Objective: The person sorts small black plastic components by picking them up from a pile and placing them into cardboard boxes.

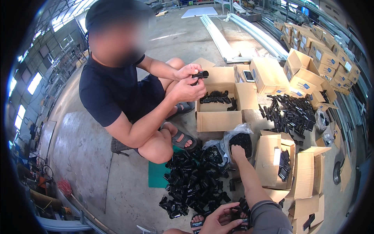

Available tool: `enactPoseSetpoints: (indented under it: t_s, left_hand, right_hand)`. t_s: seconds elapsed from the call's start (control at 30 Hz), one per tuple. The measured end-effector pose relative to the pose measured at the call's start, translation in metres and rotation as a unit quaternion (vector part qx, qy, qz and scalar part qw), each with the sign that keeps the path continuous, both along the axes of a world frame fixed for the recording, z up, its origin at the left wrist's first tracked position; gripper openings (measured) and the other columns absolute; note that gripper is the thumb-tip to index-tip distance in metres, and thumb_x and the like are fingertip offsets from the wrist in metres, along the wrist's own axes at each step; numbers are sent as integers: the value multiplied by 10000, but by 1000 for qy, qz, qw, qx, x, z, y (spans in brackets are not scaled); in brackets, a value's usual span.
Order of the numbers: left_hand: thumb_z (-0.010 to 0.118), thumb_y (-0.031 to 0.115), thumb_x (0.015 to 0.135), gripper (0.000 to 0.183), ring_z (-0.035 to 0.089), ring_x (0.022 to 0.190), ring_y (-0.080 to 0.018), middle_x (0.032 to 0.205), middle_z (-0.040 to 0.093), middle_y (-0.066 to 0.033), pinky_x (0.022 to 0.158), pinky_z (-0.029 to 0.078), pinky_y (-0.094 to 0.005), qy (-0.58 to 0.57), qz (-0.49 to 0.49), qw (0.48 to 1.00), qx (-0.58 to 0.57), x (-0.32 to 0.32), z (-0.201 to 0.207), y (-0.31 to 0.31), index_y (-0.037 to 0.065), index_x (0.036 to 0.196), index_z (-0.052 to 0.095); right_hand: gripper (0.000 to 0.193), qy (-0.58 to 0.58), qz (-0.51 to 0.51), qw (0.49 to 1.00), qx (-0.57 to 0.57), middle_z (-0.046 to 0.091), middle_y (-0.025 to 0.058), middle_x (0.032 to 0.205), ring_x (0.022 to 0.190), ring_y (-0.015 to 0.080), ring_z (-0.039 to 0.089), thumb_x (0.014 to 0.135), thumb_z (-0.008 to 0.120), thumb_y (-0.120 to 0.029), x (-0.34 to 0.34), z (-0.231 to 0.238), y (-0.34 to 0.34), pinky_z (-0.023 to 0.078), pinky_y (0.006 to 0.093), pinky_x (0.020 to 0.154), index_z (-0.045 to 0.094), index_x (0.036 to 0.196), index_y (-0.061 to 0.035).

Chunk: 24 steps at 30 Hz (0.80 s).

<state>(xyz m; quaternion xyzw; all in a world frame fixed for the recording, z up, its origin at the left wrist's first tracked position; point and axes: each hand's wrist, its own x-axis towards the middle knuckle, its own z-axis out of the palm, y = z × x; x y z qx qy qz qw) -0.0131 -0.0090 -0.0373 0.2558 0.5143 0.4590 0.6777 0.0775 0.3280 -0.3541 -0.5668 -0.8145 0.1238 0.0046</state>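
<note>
My right hand (237,153) reaches down into an open clear plastic bag (244,128) filled with small black pieces (242,142). Its fingers look curled together, their tips hidden among the pieces. Close to my body is my left hand (221,219), thumb and fingers curved apart, with a dark shape behind them that I cannot make out. In front of me lies a large heap of black plastic fittings (194,181), partly over a green mat (156,175). A second clear bag with small dark bits (213,155) sits against the heap and the first bag.
Across from me, a seated person holds a black fitting (200,75) in both hands beside an open carton (219,121) with fittings inside. Other open cartons (269,163) stand at my right, near a second pile of black parts (290,113). Stacked boxes (323,54) and metal profiles (257,35) lie farther back.
</note>
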Motion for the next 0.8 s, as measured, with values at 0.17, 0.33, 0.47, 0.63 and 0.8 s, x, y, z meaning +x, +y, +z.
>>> enactPoseSetpoints:
  t_s: [0.17, 0.33, 0.47, 0.63, 0.8]
  left_hand:
    - [764, -71, 793, 624, 627, 1036, -143, 1099, 629, -53, 915, 527, -306, 6, -7, 1000, -9, -1, 14, 9, 130, 1343, 547]
    - [678, -69, 871, 558, 657, 1096, -262, 1226, 613, -186, 945, 550, -369, -46, 63, 994, 74, -17, 32, 7, 38, 1375, 462]
    - [682, -84, 863, 549, 649, 1092, -205, 1204, 650, -135, 919, 549, -328, -68, 149, 977, 137, -14, 35, 16, 19, 1365, 486]
    - [688, -112, 844, 577, 651, 1067, -191, 1197, 650, -134, 909, 552, -315, -39, 189, 950, 244, -9, 41, 21, 10, 1368, 480]
    - [684, -133, 830, 568, 643, 1048, -160, 1181, 663, -98, 902, 539, -302, -36, 139, 958, 248, -6, 51, 7, 17, 1349, 510]
  right_hand:
    - [161, 56, 6, 995, 77, 646, 162, 949, 954, 348, 647, 849, 618, -75, 28, 21, -5, 555, 438, 830, 608, 1007, -43]
    - [140, 309, 68, 946, 70, 644, 189, 941, 904, 381, 632, 877, 618, -100, 26, 163, -42, 517, 445, 813, 644, 984, -14]
    - [151, 459, -28, 885, -71, 710, 115, 886, 771, 151, 670, 903, 654, -84, 38, 312, -137, 532, 303, 719, 666, 1035, -13]
    - [152, 511, -9, 851, -121, 728, 92, 905, 808, 130, 693, 897, 675, -40, 46, 381, -249, 553, 275, 761, 673, 1042, 5]
    - [136, 554, -34, 830, -55, 719, 92, 870, 762, 118, 682, 908, 647, -9, 49, 388, -272, 549, 262, 722, 668, 1040, 17]
